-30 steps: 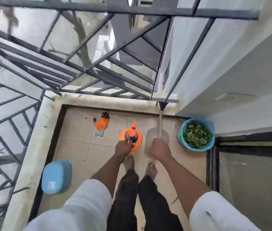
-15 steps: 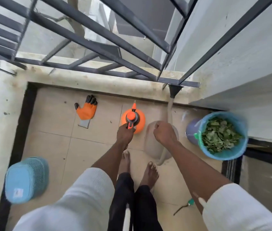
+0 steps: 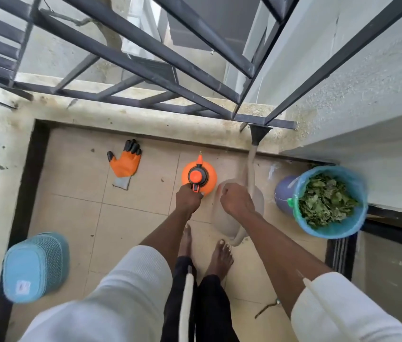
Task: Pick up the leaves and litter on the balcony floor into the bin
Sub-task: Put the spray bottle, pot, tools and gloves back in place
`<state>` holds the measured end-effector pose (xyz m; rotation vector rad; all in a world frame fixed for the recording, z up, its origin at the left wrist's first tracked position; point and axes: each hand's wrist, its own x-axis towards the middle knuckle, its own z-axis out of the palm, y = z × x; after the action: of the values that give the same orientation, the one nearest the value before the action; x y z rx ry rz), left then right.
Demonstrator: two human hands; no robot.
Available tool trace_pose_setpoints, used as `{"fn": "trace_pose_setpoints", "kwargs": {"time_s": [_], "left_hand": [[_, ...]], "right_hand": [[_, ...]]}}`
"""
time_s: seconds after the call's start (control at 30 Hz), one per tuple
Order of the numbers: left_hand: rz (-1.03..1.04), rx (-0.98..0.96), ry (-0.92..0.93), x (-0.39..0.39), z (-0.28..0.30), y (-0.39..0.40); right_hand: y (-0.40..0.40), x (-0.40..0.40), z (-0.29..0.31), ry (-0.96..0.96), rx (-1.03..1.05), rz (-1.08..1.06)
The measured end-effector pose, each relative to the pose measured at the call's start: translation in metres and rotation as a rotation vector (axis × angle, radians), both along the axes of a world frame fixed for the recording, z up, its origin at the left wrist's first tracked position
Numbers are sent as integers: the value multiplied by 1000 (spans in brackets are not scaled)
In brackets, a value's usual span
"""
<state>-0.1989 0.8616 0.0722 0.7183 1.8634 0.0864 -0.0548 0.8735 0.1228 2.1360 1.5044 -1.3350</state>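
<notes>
A blue-lined bin (image 3: 328, 233) full of green leaves stands at the right by the wall. My left hand (image 3: 188, 199) grips the handle of an orange pressure sprayer (image 3: 208, 180) on the tiled floor. My right hand (image 3: 237, 201) is curled in a fist at the long handle of a pale, blurred dustpan (image 3: 229, 224) just left of the bin. A small twig with a green tip (image 3: 267, 307) lies on the floor near my right sleeve. My bare feet stand just behind the dustpan.
An orange and black work glove (image 3: 124, 164) lies flat near the parapet. A light blue woven basket (image 3: 34, 265) sits upturned at the left edge. Dark metal railing (image 3: 145, 70) runs above the concrete parapet. A sliding door track (image 3: 340, 253) lies to the right.
The view has tipped down and drawn closer to the floor. Both hands stay on the sprayer and the dustpan handle, and the twig has come into view.
</notes>
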Motion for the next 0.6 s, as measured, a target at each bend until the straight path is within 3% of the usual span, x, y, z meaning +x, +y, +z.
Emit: {"fn": "trace_pose_setpoints", "kwargs": {"time_s": [0.4, 0.6], "left_hand": [[-25, -1, 86, 2, 47, 3], [-160, 19, 132, -2, 130, -3]], "right_hand": [[-3, -4, 39, 25, 30, 38], [-1, -12, 119, 26, 39, 34]]}}
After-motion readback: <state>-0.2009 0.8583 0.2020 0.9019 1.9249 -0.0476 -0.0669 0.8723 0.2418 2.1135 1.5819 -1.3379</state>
